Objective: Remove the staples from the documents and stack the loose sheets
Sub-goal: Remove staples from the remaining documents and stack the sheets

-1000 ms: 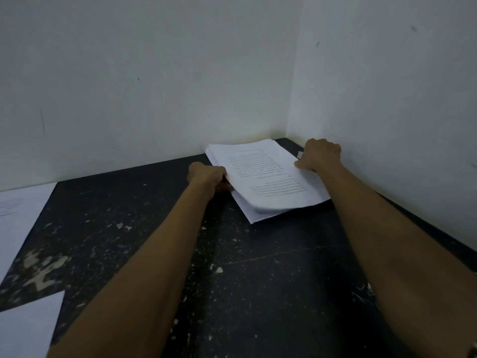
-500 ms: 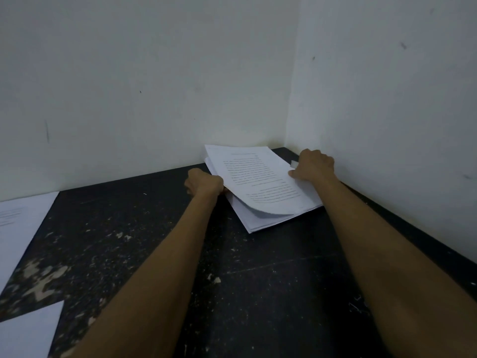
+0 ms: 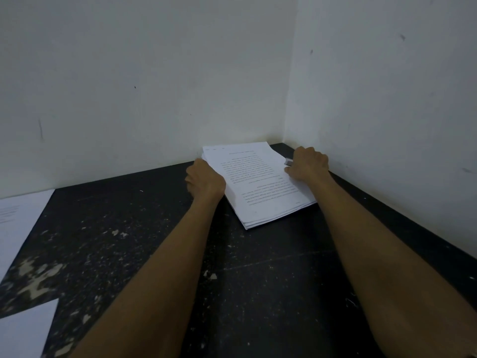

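Note:
A stack of white printed sheets [image 3: 260, 187] lies flat on the black table [image 3: 160, 241] in the far corner, text facing away from me. My left hand [image 3: 205, 180] is curled at the stack's left edge; its fingertips are hidden. My right hand [image 3: 307, 164] is curled at the stack's right edge and grips a small metallic tool [image 3: 288, 162], whose tip pokes out to the left of the fist.
White walls [image 3: 387, 112] close the corner behind and right of the stack. More white paper [image 3: 15, 215] lies at the table's far left, and another sheet [image 3: 25, 329] sits at the near left. The tabletop is scuffed with pale flecks.
The top sheets were lifted and bowed between both hands; now they lie flat on the stack. Both hands stay at the stack's edges.

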